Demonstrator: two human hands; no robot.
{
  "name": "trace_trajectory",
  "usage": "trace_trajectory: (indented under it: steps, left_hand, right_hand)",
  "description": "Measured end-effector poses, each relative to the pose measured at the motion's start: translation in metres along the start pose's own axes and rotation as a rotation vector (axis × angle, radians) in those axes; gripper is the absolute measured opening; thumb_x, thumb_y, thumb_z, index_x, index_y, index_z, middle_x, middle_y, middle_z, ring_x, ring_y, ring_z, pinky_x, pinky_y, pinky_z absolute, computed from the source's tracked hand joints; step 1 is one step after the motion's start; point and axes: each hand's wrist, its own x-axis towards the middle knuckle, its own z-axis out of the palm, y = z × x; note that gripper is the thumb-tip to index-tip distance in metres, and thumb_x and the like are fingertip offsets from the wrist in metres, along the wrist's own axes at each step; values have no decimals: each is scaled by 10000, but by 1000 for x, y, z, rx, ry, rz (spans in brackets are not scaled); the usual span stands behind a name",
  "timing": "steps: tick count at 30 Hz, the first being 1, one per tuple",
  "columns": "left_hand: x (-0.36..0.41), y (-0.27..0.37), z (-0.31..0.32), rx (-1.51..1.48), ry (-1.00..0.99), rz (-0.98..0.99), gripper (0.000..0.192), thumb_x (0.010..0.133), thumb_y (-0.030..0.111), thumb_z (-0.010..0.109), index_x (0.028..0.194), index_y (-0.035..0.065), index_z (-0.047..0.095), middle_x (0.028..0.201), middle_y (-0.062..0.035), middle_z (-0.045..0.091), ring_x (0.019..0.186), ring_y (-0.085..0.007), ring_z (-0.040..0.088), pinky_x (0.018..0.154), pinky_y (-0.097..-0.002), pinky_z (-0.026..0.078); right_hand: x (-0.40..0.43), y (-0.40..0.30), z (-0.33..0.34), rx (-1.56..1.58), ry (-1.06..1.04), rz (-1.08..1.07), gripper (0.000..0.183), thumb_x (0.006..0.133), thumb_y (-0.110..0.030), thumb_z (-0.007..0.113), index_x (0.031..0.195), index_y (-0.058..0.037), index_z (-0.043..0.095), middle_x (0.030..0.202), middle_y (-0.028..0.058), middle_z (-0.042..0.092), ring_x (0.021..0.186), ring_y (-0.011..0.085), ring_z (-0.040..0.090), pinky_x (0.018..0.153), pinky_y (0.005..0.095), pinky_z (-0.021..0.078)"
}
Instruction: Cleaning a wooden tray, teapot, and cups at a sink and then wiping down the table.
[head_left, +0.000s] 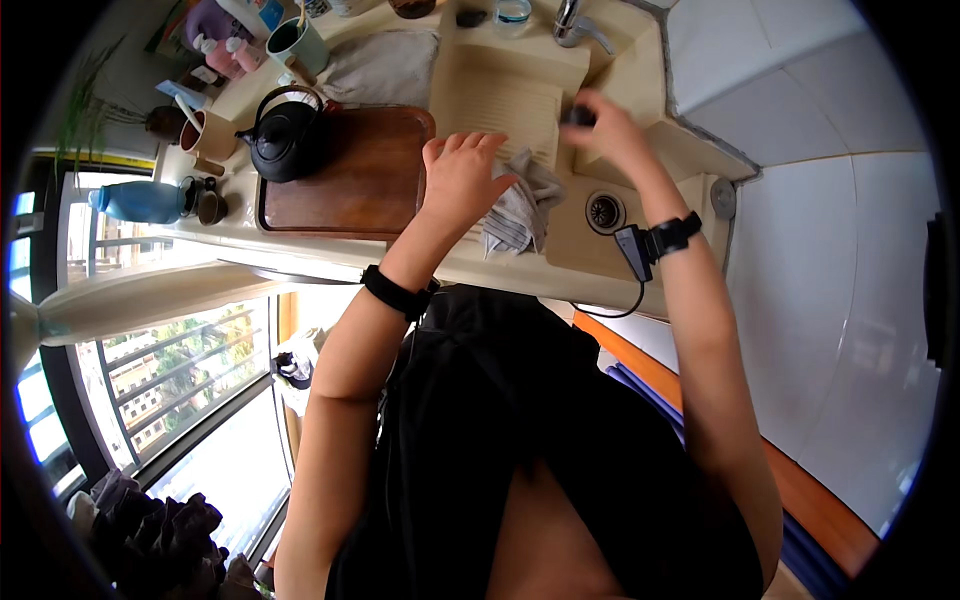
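Observation:
My right hand (616, 135) is over the sink basin, its fingers closed around a small dark object (579, 117) that is too blurred to name. Fingers spread and holding nothing, my left hand (466, 178) hovers near the right edge of a brown wooden tray (352, 176). A black teapot (283, 142) with an arched handle stands on the tray's left part. Between my hands, a crumpled grey cloth (521, 202) lies over the ridged washboard (502, 97) of the cream sink. The drain (604, 212) shows below my right hand.
At the back of the sink are a chrome faucet (568, 26) and a clear glass container (512, 16). A folded grey towel (386, 66) lies behind the tray. Cups (206, 135), pump bottles (217, 54) and a blue bottle (142, 202) line the left side. White tiled wall (795, 217) borders the right.

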Motion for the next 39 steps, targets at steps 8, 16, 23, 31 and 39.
trace_trajectory:
  steps: [8,16,23,31,39]
  left_hand:
    - [-40,-53,-41,-32,-29,-152,430,704,301,689,1095,146,599,1066,-36,606,1043,-221,521,936,-372,289]
    - [-104,-126,-75,-78,2,-346,349,733,270,681,1046,130,619,969,-20,644,947,-207,574,862,-357,326]
    - [-135,-157,-95,-92,67,-384,325,741,249,679,1033,117,623,968,-25,645,944,-204,572,873,-356,326]
    - [-150,-207,-110,-14,355,-482,495,697,301,733,1113,119,534,994,-58,566,954,-247,542,846,-381,371]
    - [-146,-306,-126,349,668,-738,773,607,495,761,1184,106,426,1126,-156,489,1077,-356,450,883,-451,371]
  right_hand:
    - [0,-48,44,69,-82,146,600,636,-293,763,1151,-77,544,1098,118,594,970,298,583,826,361,475]
    - [42,-157,115,348,-29,-129,563,664,-286,764,1117,-85,498,1024,126,606,972,284,586,808,349,471]
    - [67,-195,162,47,-20,-234,602,628,-371,765,1110,-118,506,1115,66,557,1006,277,540,837,392,413]
    - [73,-208,176,-157,38,-243,572,618,-394,761,1086,-148,543,1092,19,543,1043,223,498,831,376,369]
    - [71,-212,178,-204,-2,-200,711,619,-441,767,1194,-124,495,1135,39,520,1067,228,481,857,387,355]
